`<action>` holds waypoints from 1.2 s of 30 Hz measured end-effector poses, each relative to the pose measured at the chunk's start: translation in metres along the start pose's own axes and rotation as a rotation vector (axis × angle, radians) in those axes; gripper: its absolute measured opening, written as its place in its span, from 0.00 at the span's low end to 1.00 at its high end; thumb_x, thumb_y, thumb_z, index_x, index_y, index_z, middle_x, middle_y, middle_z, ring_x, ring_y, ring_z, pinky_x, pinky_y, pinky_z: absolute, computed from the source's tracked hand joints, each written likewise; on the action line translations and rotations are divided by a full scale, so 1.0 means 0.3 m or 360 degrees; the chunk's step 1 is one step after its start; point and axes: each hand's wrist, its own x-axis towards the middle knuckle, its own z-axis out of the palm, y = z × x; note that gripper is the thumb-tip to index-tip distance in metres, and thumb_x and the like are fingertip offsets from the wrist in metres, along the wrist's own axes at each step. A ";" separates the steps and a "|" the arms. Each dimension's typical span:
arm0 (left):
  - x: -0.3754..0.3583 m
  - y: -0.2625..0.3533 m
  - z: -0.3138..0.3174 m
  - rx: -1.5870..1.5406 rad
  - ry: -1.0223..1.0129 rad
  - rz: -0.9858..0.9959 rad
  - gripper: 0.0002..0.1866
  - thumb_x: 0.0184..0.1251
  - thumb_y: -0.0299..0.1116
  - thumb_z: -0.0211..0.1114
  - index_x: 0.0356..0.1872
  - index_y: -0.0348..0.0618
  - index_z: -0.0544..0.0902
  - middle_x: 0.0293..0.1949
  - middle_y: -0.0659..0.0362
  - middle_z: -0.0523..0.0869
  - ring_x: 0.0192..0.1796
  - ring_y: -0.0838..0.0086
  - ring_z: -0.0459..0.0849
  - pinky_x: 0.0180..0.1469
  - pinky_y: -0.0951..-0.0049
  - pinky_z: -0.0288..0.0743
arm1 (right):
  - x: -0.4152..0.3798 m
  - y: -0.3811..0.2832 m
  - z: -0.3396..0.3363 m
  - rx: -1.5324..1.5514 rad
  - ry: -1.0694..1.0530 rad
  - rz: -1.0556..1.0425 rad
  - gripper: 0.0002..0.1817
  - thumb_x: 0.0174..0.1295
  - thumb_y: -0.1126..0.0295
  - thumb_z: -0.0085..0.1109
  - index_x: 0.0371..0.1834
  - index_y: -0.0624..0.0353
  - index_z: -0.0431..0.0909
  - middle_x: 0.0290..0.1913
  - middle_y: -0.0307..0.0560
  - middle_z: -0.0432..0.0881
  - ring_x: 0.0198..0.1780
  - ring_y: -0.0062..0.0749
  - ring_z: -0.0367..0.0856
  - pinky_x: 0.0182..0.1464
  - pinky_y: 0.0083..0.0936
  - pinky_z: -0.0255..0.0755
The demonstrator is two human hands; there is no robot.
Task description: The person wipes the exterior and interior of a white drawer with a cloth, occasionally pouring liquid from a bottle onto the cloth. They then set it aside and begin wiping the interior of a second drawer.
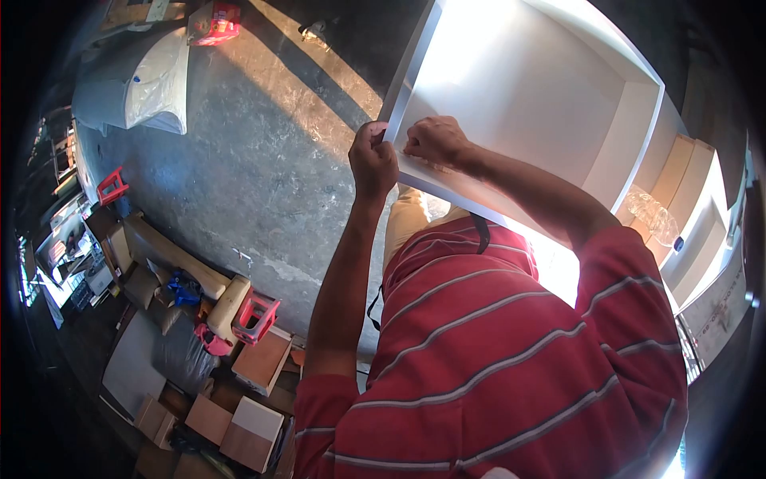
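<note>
A large white open box-like panel unit (519, 104) stands in front of me at the upper right. My left hand (373, 160) is at the outer side of its near left corner, fingers curled against the edge; what they hold, if anything, is hidden. Inside the unit, close to the same corner, my right hand (436, 140) is closed in a fist near the inner face. Whatever it may hold is too small to make out. Under the right hand a small light brownish patch shows along the inner edge.
A plastic bottle (654, 215) lies on boards at the right. Pink stools (255, 317), a brown sofa (171, 259) and wooden boxes (261, 361) are at the lower left. A plastic-wrapped item (158, 84) and a red packet (219, 24) are at the upper left.
</note>
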 end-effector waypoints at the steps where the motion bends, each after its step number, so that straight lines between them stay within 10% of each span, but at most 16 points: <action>1: -0.005 -0.004 0.001 0.0001 0.0003 -0.0005 0.15 0.53 0.17 0.47 0.40 0.31 0.77 0.33 0.53 0.84 0.36 0.73 0.84 0.42 0.74 0.76 | -0.007 -0.009 -0.016 0.0001 -0.0005 -0.0002 0.08 0.50 0.64 0.60 0.23 0.55 0.83 0.27 0.51 0.82 0.32 0.43 0.83 0.37 0.36 0.74; 36: 0.005 0.017 0.002 -0.0054 0.0013 -0.0095 0.14 0.51 0.20 0.49 0.38 0.31 0.78 0.34 0.48 0.84 0.36 0.63 0.85 0.42 0.67 0.78 | 0.004 0.009 -0.012 -0.0124 -0.0193 0.0057 0.10 0.47 0.64 0.60 0.20 0.61 0.82 0.24 0.56 0.81 0.31 0.49 0.83 0.39 0.39 0.76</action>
